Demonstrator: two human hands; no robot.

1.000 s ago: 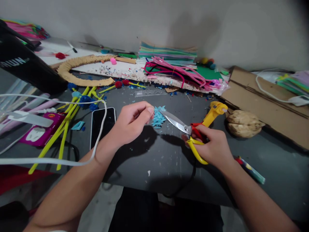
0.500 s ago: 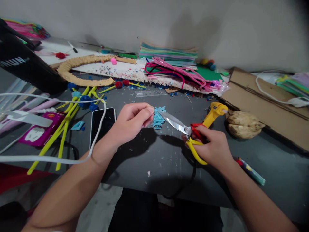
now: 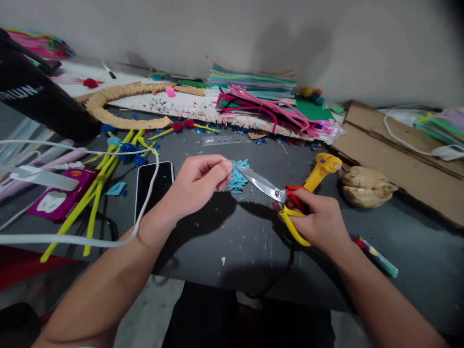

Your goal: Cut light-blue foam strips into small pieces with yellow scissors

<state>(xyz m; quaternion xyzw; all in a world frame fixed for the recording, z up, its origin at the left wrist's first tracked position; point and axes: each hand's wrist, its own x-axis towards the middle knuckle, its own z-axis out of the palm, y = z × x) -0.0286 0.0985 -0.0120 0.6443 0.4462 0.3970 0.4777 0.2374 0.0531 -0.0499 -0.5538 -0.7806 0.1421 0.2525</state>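
Observation:
My right hand (image 3: 317, 215) grips a pair of scissors (image 3: 263, 184) with one red and one yellow handle. Their blades look closed or nearly so, pointing left toward the fingertips of my left hand (image 3: 205, 181). Those left fingers are pinched together; whatever lies between them is too small to make out. Just beyond the fingertips, a small heap of light blue cut pieces (image 3: 238, 179) lies on the dark grey table (image 3: 250, 261), partly behind the blade tips.
On the left are a phone (image 3: 154, 186), yellow pipe cleaners (image 3: 92, 208), a white cable (image 3: 154, 188) crossing over my forearm, and a black bottle (image 3: 43, 92). At right lie a yellow glue gun (image 3: 322, 171), a pale brown lump (image 3: 367, 187) and cardboard (image 3: 395, 154). Pink pipe cleaners (image 3: 261, 108) lie behind.
Both hands stay almost in place. The scissors' blades have shifted very slightly; the blue heap looks the same.

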